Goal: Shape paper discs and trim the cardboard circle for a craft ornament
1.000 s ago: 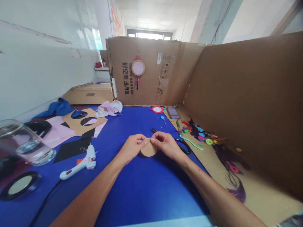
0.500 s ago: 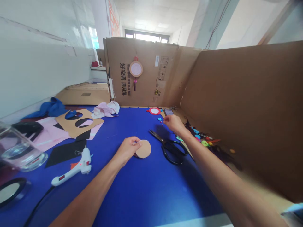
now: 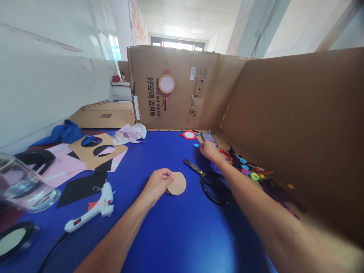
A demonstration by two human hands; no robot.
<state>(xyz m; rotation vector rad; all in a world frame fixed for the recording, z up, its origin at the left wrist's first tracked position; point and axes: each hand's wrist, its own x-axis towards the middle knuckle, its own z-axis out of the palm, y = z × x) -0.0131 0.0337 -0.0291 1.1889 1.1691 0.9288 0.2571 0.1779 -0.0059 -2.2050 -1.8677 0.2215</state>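
Observation:
Between thumb and fingers, my left hand (image 3: 158,185) grips a round cardboard disc (image 3: 178,183) just above the blue table. My right hand (image 3: 209,150) is closed at the far side of the table, beside a small blue bead (image 3: 196,145); what its fingers hold, if anything, is hidden. Large black-handled scissors (image 3: 209,182) lie under my right forearm, which covers part of the handles. Beyond the right hand are a red-rimmed white disc (image 3: 189,135) and a phone (image 3: 209,138).
At left lie a white glue gun (image 3: 96,207), a cardboard sheet with round holes (image 3: 95,161), black sheets (image 3: 79,188), pink cloth (image 3: 65,163) and a clear water jar (image 3: 28,189). Coloured trinkets (image 3: 250,170) line the right edge. Cardboard walls (image 3: 284,113) stand behind and at right.
The view has shifted slightly, so everything sits a little further right. My right hand stays near the bead, its fingers drawn in more. My left hand keeps the cardboard disc.

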